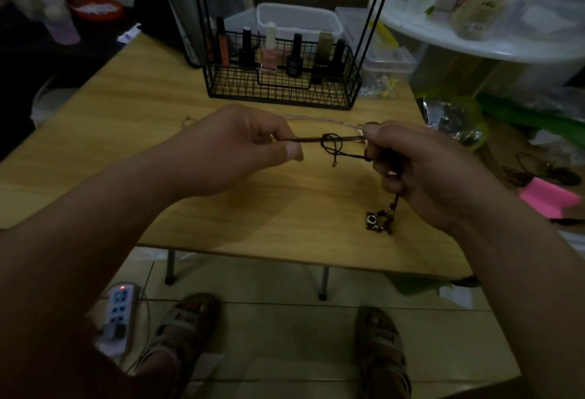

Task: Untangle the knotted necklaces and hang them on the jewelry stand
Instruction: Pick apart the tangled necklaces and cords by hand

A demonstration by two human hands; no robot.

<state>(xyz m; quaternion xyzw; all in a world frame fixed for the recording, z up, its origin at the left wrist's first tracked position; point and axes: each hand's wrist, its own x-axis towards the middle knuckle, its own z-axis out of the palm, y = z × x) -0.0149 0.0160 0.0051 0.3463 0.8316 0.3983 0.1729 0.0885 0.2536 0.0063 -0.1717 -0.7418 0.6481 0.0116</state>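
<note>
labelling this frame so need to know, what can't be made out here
All in the head view:
- Ends of the dark cord: hidden inside the left hand and right hand.
- Silver chain: a stretch runs behind the left hand.
- Stand: top cut off by the upper edge.
- Pendant: too small and dim for detail.

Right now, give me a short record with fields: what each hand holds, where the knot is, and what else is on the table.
left hand: pinches one end of the dark cord
right hand: grips the other end; the pendant hangs below
knot: tied, midway between the hands
silver chain: lying on the table behind the hands
wire basket: far side of the table, holding nail polish bottles
</note>
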